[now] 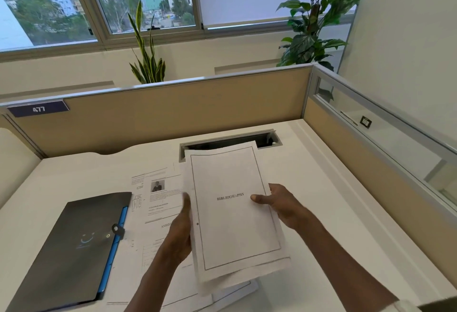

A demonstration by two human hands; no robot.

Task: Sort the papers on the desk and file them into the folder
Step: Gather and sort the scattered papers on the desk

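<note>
I hold a thin stack of white papers (232,225) above the desk; its top sheet has a black border and the word BIBLIOGRAPHY. My left hand (179,232) grips the stack's left edge, fingers hidden behind it. My right hand (277,201) holds the right edge with the thumb on the top sheet. More printed sheets (158,203) lie flat on the desk under and left of the stack, one with a small portrait photo. A dark folder (74,250) with a blue spine and a button clasp lies shut at the left.
The white desk (333,200) is walled by tan partitions (173,116) at the back and right. An open cable slot (232,141) sits behind the stack. Plants (314,22) stand beyond the partition, below the windows.
</note>
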